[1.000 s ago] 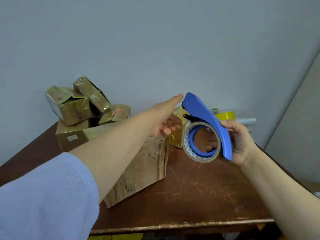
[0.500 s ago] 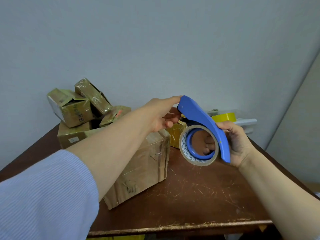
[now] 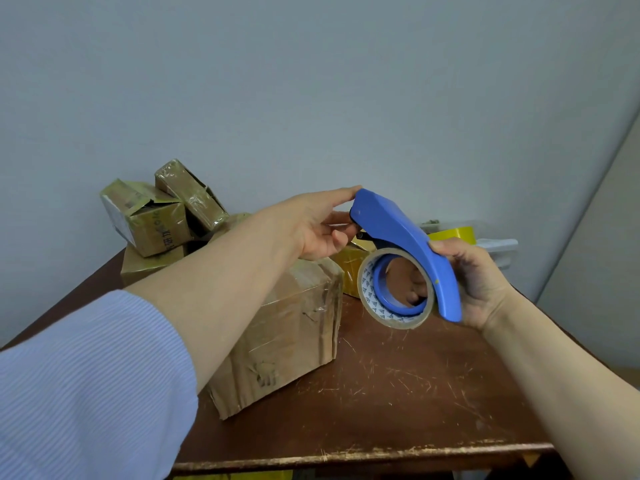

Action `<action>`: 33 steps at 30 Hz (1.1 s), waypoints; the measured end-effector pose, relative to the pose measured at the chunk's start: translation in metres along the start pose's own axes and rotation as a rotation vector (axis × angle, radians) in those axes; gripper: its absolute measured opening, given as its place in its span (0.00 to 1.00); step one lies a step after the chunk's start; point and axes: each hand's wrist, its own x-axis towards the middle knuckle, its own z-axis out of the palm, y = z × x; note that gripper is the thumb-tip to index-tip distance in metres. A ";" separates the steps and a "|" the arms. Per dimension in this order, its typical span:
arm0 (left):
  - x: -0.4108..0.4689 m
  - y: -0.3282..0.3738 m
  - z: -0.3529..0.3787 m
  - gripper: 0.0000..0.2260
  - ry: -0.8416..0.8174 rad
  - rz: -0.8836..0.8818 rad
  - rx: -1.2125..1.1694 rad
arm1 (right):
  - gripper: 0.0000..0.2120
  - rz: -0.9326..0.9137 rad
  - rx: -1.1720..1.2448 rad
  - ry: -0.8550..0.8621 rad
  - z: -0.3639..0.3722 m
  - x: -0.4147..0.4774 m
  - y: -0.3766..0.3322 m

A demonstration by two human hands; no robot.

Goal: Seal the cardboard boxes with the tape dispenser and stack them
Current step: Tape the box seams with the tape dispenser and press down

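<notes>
My right hand (image 3: 474, 282) grips the tape dispenser (image 3: 408, 237) above the worktop (image 3: 398, 393), just right of the big box (image 3: 287, 327), my left hand (image 3: 311, 226) at its nose, pinching or only touching I cannot tell; I judge the tape (image 3: 367, 294) needs its end freed, then drawn onto the box.

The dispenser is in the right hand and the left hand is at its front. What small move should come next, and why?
Probably the left hand should pinch the end of the tape and draw it toward the box. Its fingers touch the front of the dispenser, the right hand grips its back, and no pulled-out strip shows yet.
</notes>
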 end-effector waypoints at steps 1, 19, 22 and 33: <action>0.001 -0.001 0.000 0.11 0.003 0.014 0.005 | 0.32 -0.002 -0.005 0.001 0.001 0.000 -0.001; -0.005 0.007 -0.011 0.05 -0.010 0.047 0.116 | 0.37 -0.001 -0.083 0.018 0.012 0.000 -0.009; -0.006 0.006 -0.013 0.03 -0.027 0.091 0.091 | 0.33 -0.014 -0.086 0.019 0.013 0.001 -0.011; -0.005 0.008 -0.015 0.09 -0.009 0.131 0.211 | 0.30 0.013 -0.127 0.025 0.020 0.001 -0.010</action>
